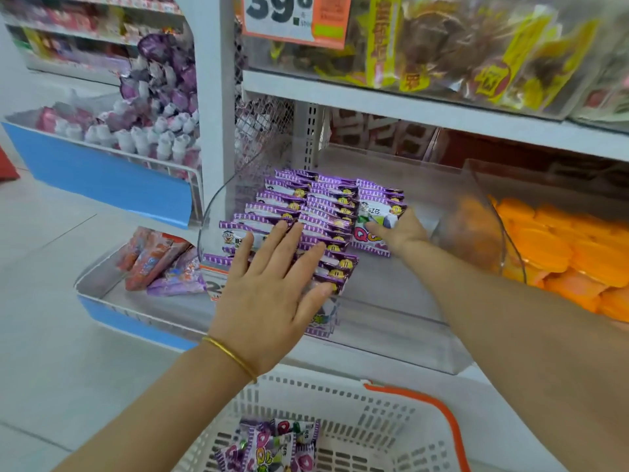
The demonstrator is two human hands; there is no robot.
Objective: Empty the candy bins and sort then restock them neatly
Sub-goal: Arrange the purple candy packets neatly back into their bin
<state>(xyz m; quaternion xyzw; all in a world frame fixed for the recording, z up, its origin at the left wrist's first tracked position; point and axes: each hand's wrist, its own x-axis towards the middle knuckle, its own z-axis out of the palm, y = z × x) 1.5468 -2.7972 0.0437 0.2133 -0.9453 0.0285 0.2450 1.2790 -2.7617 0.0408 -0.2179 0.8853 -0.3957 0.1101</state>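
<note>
A clear plastic candy bin [401,332] on the middle shelf holds purple candy packets [306,206] lined up in overlapping rows. My left hand [272,287], fingers spread, lies flat on the front of the left and middle rows. My right hand [400,231] pinches one purple packet [371,233] at the front of the right row. Below, a white basket [357,430] with an orange handle holds a few more purple packets [272,444].
To the right a bin holds orange packets [561,253]. The shelf above carries bagged snacks [459,52] and a price sign [296,15]. On the left, blue-fronted shelves hold white-purple bottles [146,131] and red packets [149,257]. Tiled floor lies left.
</note>
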